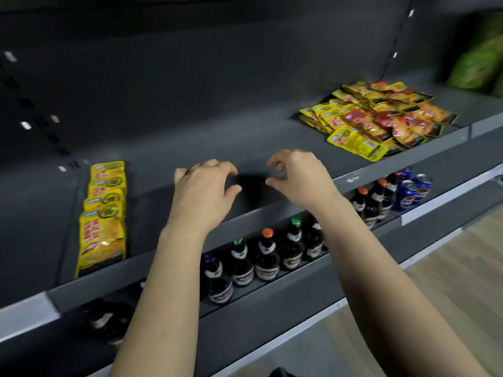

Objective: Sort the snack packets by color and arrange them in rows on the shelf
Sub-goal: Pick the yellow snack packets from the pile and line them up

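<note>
Left hand [202, 186] and right hand [298, 176] hover above the shelf [152, 183], fingers loosely curled, empty. Yellow packets [104, 210] sit at nine o'clock.

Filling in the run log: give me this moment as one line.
left hand: empty, over shelf | right hand: empty | yellow packet row: shelf left | mixed packet pile: shelf right, unsorted
</note>
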Demonstrator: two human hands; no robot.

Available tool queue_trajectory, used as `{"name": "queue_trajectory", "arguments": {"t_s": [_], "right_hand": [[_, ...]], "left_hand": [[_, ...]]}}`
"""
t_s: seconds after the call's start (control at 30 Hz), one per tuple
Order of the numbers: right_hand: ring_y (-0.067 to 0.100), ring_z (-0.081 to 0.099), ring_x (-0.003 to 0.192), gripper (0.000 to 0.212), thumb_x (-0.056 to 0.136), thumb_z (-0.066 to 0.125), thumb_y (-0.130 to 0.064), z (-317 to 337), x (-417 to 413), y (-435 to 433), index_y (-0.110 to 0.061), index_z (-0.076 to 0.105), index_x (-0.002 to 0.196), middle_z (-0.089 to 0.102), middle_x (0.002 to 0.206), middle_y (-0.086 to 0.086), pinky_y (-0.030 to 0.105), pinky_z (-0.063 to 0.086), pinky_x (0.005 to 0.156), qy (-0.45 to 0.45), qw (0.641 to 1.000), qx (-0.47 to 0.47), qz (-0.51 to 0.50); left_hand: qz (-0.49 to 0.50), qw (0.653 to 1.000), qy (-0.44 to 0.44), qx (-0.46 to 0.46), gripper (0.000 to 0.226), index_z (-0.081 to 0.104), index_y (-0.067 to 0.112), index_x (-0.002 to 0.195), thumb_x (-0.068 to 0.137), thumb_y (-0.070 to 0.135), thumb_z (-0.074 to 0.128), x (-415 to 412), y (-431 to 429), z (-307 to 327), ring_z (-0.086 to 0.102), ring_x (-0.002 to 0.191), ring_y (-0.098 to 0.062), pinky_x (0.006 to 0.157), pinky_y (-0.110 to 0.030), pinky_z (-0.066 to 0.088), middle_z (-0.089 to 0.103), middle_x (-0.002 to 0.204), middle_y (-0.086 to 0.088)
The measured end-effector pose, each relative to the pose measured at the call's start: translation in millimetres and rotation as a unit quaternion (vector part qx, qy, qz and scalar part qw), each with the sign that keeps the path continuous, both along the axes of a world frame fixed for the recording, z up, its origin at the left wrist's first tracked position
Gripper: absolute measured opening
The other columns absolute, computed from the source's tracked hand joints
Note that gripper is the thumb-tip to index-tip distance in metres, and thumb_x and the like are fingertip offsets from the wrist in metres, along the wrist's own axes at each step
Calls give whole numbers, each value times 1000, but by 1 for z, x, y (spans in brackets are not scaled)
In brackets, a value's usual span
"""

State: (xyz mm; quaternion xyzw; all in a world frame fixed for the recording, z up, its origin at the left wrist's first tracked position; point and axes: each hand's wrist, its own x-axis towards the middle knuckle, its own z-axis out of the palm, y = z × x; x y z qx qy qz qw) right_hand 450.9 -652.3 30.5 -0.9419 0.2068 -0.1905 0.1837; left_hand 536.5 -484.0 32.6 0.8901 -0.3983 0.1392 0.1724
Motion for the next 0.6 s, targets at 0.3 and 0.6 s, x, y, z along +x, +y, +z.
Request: {"name": "queue_trajectory", "arguments": {"t_s": [0.3, 0.6], "right_hand": [[27, 60, 107, 37, 83, 73, -31, 6, -74, -122, -18, 64, 116, 66, 111, 8, 38, 50, 85, 0, 1000, -25, -3], [27, 62, 91, 31, 84, 71, -33, 4, -97, -209, -18, 67, 110, 67, 105, 6, 35, 50, 72, -26, 999, -30, 5]], "left_hand": [[-27, 1000, 11, -10, 26, 58, 32, 117, 92, 39, 56, -62, -136, 2, 55, 113, -18, 87, -36, 28, 61, 116, 8], [-18, 999, 19, -19, 27, 59, 30, 119, 93, 37, 57, -76, -216, 13, 56, 112, -18, 91, -38, 30, 61, 117, 7]]}}
